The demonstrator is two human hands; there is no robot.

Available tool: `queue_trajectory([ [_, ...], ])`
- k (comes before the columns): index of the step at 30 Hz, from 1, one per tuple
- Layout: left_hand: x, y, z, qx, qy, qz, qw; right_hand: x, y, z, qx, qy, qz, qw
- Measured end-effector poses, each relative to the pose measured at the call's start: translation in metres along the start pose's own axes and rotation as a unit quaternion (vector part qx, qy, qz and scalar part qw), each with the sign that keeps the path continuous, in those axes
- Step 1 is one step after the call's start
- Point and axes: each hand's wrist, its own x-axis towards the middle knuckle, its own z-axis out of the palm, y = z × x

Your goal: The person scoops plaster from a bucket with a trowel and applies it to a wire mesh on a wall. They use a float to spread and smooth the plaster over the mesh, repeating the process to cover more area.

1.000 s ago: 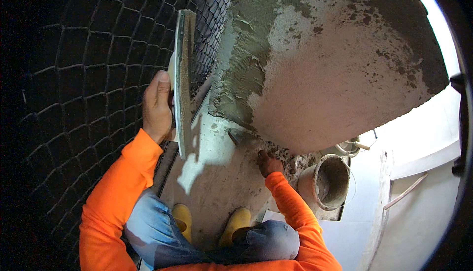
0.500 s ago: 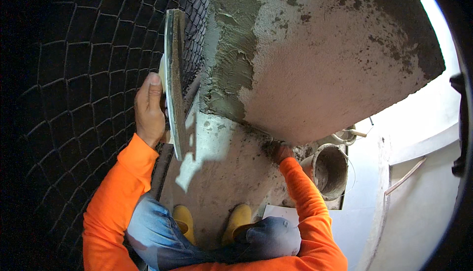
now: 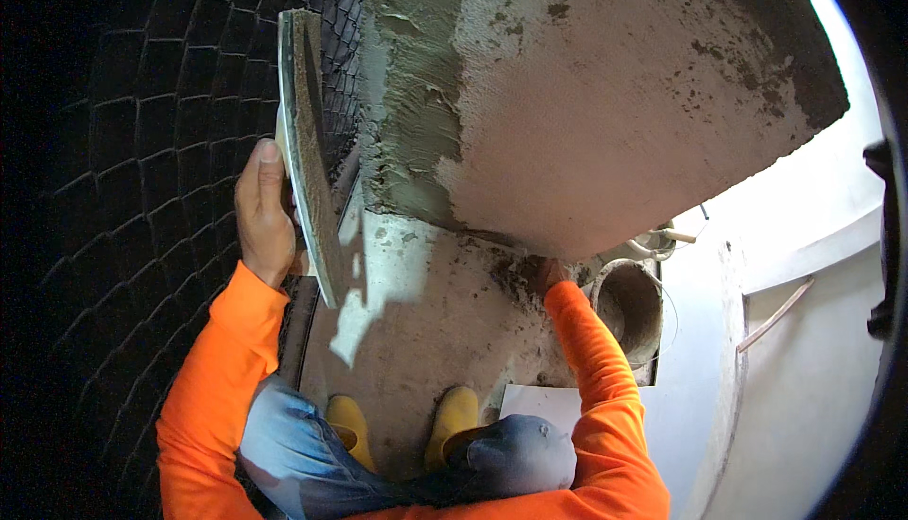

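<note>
My left hand (image 3: 265,222) is closed on the handle of a plastering float (image 3: 313,165), a long flat board held upright and seen nearly edge-on. A sandy grey coat covers its face, which is turned to the right. Low by the foot of the block-like wall (image 3: 615,113), my right hand (image 3: 554,275) reaches down to a dark patch of mortar (image 3: 515,276) on the floor. Its fingers look closed, but whatever they hold is hidden. Wet, ridged mortar (image 3: 411,113) runs down the wall's left side; the paler middle looks drier.
Chain-link mesh (image 3: 161,142) rises along the left. Right of my right forearm stands a mortar-crusted bucket (image 3: 632,317), with another small container (image 3: 654,241) behind it. A white sheet (image 3: 539,402) lies near my right knee, and a thin stick (image 3: 776,314) rests farther right.
My left hand and the float have shifted slightly left. My right hand stays low by the mortar patch. The wall has slid a little left in the view.
</note>
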Motion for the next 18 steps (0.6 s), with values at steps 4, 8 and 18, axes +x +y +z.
queue_trajectory([
  [4,0.0,-0.005,-0.004,-0.031,-0.018,-0.011,0.999,-0.001,0.014,-0.013,0.073,-0.009,0.012,0.997],
  [8,0.001,-0.02,-0.015,0.01,0.043,0.061,0.997,-0.062,0.009,-0.061,0.168,0.032,0.059,0.984],
  [18,0.004,-0.037,-0.041,0.087,-0.011,0.196,0.977,-0.265,0.077,-0.22,-0.239,0.128,0.289,0.918],
])
